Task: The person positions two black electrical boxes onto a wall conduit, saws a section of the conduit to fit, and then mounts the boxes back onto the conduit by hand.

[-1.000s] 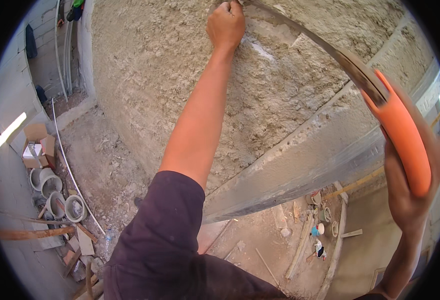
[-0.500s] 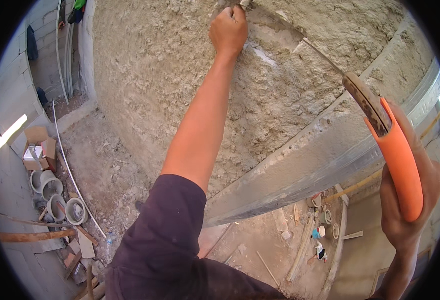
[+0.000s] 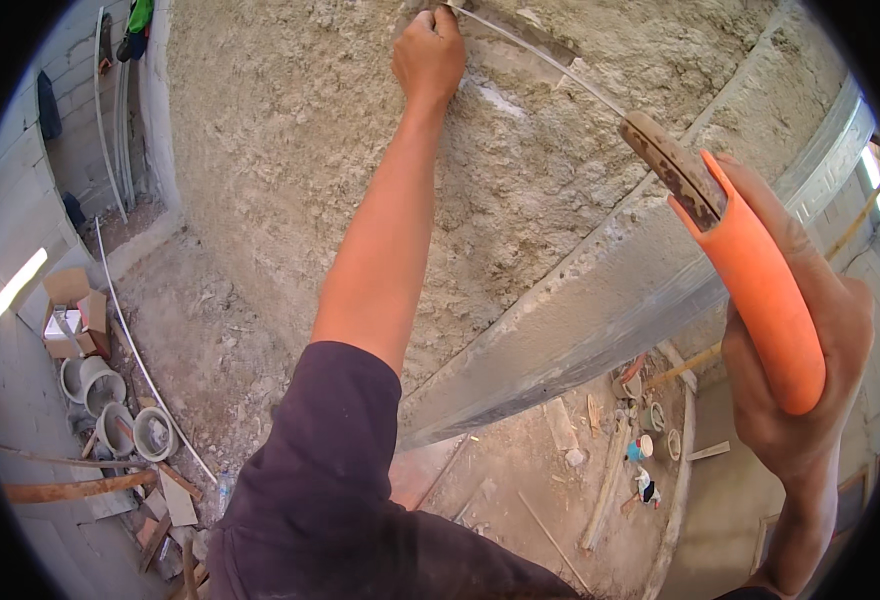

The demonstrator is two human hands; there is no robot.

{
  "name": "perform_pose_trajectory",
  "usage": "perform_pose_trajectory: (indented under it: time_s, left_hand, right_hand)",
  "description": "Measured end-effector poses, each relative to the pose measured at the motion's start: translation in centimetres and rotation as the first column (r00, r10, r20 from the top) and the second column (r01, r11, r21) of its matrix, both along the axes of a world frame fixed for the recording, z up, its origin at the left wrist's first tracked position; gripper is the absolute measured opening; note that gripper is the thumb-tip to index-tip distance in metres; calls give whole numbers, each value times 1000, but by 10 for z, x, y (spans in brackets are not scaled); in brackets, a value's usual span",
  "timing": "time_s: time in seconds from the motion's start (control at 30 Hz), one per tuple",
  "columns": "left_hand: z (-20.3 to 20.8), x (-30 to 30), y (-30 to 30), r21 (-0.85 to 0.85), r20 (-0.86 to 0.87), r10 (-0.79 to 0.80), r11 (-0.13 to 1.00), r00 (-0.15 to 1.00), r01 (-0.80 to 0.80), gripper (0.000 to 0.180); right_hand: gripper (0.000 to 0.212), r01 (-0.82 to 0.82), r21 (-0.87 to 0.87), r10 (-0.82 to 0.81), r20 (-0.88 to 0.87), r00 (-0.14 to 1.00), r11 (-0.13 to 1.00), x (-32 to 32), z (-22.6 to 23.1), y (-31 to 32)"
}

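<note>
My left hand (image 3: 429,58) is closed at the top of the picture, against the rough plastered wall (image 3: 290,150). What it grips is mostly hidden; only a small pale end shows by the thumb. My right hand (image 3: 810,340) is wrapped round a long tool with an orange handle (image 3: 765,290). A worn brown piece with a slit (image 3: 670,165) sticks out of that handle, and from it a thin metal strip (image 3: 550,62), seen edge-on, runs up to beside my left thumb. Near the strip, a recess (image 3: 520,50) is cut into the wall.
A smooth concrete ledge (image 3: 560,320) crosses below the wall. Far below on the ground lie several buckets (image 3: 155,434), an open cardboard box (image 3: 78,312), a long white pipe (image 3: 145,365) and timber pieces (image 3: 80,487). More buckets (image 3: 641,447) and poles (image 3: 608,490) lie lower right.
The orange-handled tool has swung up and left with my right hand, bringing its strip's far end to my left hand. The whole view has shifted slightly; my left hand keeps its place on the wall.
</note>
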State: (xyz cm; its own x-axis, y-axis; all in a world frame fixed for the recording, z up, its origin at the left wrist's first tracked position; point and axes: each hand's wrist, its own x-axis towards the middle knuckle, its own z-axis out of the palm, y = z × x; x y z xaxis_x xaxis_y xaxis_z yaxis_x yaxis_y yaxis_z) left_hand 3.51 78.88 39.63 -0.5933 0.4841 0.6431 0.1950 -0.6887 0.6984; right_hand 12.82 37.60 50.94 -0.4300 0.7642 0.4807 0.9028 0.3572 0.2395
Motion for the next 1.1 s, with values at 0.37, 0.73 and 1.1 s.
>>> perform_pose_trajectory:
  time_s: [0.37,0.73,1.1]
  left_hand:
    - [-1,13,-2,-46,-82,126,990,989,-130,43]
    - [2,12,-6,-23,-34,67,997,997,-67,44]
    - [6,13,-22,-146,-61,21,989,998,-30,45]
  right_hand:
    - [65,-85,62,88,-47,995,994,4,-14,11]
    - [70,-50,112,55,-45,997,993,6,-21,12]
    - [64,-99,97,114,-167,979,990,15,-15,12]
